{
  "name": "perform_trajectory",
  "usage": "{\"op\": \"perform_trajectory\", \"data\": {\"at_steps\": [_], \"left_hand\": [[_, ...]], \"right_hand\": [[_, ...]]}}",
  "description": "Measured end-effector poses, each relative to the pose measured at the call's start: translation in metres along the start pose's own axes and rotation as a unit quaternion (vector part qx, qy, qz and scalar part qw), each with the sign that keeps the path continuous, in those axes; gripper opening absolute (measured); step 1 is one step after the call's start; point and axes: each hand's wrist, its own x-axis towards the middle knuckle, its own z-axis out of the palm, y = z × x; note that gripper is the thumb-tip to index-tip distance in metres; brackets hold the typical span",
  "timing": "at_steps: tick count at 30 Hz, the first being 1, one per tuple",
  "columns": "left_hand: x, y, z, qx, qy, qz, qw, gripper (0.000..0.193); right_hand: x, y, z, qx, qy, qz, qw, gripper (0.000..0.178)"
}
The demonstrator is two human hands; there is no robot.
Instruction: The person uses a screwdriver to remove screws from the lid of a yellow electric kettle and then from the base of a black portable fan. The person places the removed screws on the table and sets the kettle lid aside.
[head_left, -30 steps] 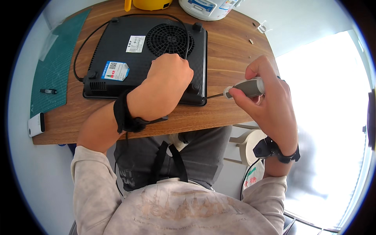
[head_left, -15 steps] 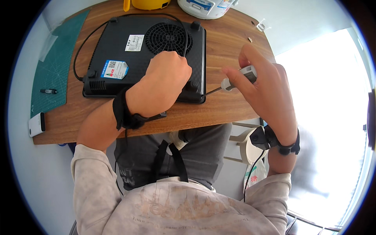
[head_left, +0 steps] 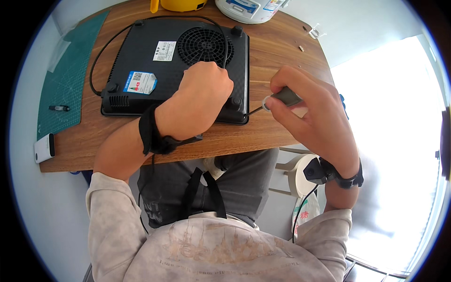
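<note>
An upside-down black induction cooker (head_left: pixel 155 84) lies on the wooden table, showing its round fan grille, rubber feet and two stickers. Its black power cord (head_left: pixel 94 70) loops around the back and comes down to my left hand (head_left: pixel 202 94). That hand is closed and rests on the cooker just below the grille; its fingertips are hidden, so I cannot tell what is in them. In my right hand (head_left: pixel 324 113) is a screwdriver (head_left: pixel 286 97) with a grey handle, gripped between thumb and fingers. Its shaft slants down left to the cooker's near right corner.
A green cutting mat (head_left: pixel 68 80) covers the table's left side, with a small black object (head_left: pixel 59 108) on it. At the near left corner sits a white power bank-like block (head_left: pixel 44 148). A yellow container (head_left: pixel 183 3) and a white appliance (head_left: pixel 244 11) stand at the back.
My right hand has turned the screwdriver handle, its fingers rolling around it and shifting slightly left. The tip stays at the cooker's corner. My left hand keeps its place on the cooker.
</note>
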Motion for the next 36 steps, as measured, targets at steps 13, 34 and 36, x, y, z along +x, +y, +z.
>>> {"op": "perform_trajectory", "data": {"at_steps": [13, 34, 36], "left_hand": [[0.003, -0.001, -0.001, 0.0, -0.037, 0.0, 0.999, 0.038], [0.006, 0.0, 0.0, 0.0, -0.029, -0.004, 1.0, 0.037], [0.005, -0.001, -0.001, -0.009, -0.037, -0.01, 0.999, 0.036]], "right_hand": [[-0.01, 0.0, 0.007, 0.014, 0.026, -0.014, 0.999, 0.022], [-0.013, 0.015, -0.008, -0.011, 0.023, 0.043, 0.999, 0.026], [-0.007, 0.012, -0.012, -0.016, -0.023, 0.08, 0.996, 0.027]]}}
